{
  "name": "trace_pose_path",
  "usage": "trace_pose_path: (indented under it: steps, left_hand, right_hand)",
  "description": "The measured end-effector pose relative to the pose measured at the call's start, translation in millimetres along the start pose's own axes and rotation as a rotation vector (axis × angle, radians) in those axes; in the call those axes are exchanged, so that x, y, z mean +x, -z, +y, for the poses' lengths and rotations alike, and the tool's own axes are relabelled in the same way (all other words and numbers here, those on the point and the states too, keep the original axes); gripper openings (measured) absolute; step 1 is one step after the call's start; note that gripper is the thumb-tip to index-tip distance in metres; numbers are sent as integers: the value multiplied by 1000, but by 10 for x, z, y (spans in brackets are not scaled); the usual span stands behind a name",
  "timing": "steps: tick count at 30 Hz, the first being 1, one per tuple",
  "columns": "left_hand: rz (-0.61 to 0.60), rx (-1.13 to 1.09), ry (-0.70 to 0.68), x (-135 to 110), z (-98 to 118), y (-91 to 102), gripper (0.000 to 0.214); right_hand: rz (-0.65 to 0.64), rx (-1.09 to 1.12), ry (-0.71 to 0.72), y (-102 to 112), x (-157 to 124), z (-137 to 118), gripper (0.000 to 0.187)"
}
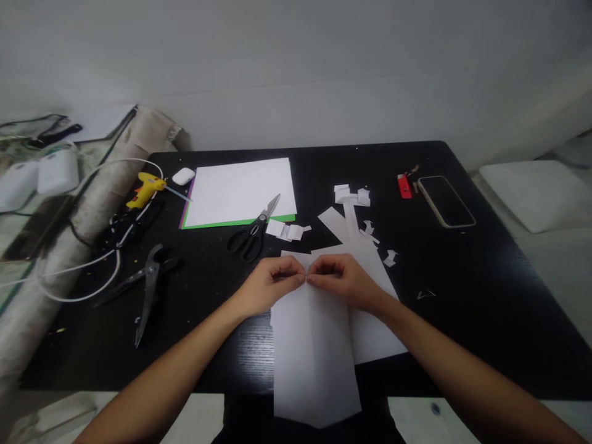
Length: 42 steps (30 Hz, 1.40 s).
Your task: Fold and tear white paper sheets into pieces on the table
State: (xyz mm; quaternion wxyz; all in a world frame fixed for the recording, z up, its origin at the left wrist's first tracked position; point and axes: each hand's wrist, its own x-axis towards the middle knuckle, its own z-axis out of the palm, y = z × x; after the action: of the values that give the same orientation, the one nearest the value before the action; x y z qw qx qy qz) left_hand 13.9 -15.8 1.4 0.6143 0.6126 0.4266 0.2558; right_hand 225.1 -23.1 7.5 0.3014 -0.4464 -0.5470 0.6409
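Both hands meet at the top of a creased white sheet of paper (314,364), which hangs over the table's near edge with a fold down its middle. My left hand (272,283) pinches the sheet between thumb and fingers. Close beside it, my right hand (346,280) pinches the same sheet, fingertips almost touching the left ones. Another white paper (377,333) lies flat beneath, to the right. Black-handled scissors (254,230) rest partly open beyond my left hand. Cut paper scraps (287,230) lie near the scissors, and more scraps (352,196) sit farther back.
A stack of paper (240,191) with coloured sheets underneath is at the back left. A yellow glue gun (148,188), a white case (184,176) and large pliers (150,271) lie on the left. To the right are a red lighter (404,186) and a phone (446,202).
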Motion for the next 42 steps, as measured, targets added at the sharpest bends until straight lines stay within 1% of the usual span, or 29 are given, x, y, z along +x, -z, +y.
trace_pose_path:
  steps: [6,10,16,22,26,29,34,39,42]
  left_hand:
    - [100,26,-34,2,-21,-54,18]
    - [145,16,-31,2,-8,-80,17]
    - [164,0,-32,3,-18,-88,17]
    - [173,6,-36,6,-31,-76,18]
    - [176,0,-4,5,-16,-46,22]
    - [169,-51,28,9,-3,5,24]
    - [226,-147,97,27,-14,86,27]
    - [233,-238,190,32,-42,88,34]
    - [229,-243,186,28,-22,70,37]
  right_hand:
    - [83,-43,23,-59,-12,14,13]
    - [114,-52,34,-80,-14,26,14]
    - [140,-56,29,-93,-9,25,15]
    - [134,-39,3,-99,-15,-10,16]
    - [169,-36,-26,-88,-12,-11,18]
    - [205,-48,-32,-66,-3,7,21]
    - [292,-75,-7,-27,11,34,21]
    - [321,-108,36,-18,4,48,20]
    - [342,-123,52,-22,1,55,20]
